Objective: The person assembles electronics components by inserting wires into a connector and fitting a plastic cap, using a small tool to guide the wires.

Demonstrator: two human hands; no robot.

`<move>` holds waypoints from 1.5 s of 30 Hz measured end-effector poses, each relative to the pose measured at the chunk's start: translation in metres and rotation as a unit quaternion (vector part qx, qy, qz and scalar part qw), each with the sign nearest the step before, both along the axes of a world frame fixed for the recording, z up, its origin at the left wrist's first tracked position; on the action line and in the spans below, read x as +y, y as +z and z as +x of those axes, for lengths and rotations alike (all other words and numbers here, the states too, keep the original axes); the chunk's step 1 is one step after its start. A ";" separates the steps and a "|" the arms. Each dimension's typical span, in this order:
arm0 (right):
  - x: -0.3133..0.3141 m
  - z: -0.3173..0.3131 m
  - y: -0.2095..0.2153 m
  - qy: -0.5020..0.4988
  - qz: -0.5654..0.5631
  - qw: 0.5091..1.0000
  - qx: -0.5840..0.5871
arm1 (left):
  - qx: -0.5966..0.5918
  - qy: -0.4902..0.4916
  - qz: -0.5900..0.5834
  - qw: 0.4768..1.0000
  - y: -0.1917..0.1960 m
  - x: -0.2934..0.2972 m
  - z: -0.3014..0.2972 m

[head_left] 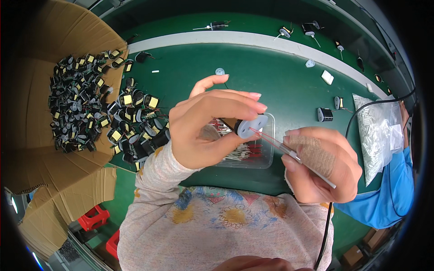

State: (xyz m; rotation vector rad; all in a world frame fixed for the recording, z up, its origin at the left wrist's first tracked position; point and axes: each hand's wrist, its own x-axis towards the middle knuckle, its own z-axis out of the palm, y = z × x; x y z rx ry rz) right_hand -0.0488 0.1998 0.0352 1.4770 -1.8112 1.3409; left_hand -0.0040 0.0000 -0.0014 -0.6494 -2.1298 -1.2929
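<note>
My left hand (196, 124) is closed round a black part with a round grey end cap (246, 129), its capped end turned toward my right hand. Thin red wires (269, 138) run from a hole in the cap to a slim whitish rod (323, 177). My right hand (327, 160) pinches that rod between thumb and fingers, with brown tape wrapped over part of the fingers. Below both hands stands a clear plastic tray (272, 137), holding several thin white pieces with red leads. My left hand hides part of it.
A cardboard box (92, 158) at the left holds many black-and-grey parts, with more heaped beside it (147, 131). At the right lie a black part (324, 114) and a bag of white pieces (373, 140), near a co-worker's blue sleeve (389, 194). A black cable (357, 113) curves past.
</note>
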 end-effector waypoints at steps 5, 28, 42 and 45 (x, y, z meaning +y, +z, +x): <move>0.000 -0.001 -0.001 -0.004 0.003 1.000 0.003 | 0.008 -0.001 -0.006 1.000 -0.002 -0.001 0.001; 0.004 0.012 0.001 -0.077 0.036 0.995 0.053 | 0.027 0.089 0.030 0.995 0.001 0.012 0.003; -0.005 0.016 -0.006 -0.097 0.000 0.989 0.108 | 0.016 0.071 -0.046 0.996 0.004 0.006 0.007; -0.009 0.019 -0.006 -0.106 -0.011 0.990 0.095 | 0.018 0.075 -0.043 0.996 0.004 0.006 0.008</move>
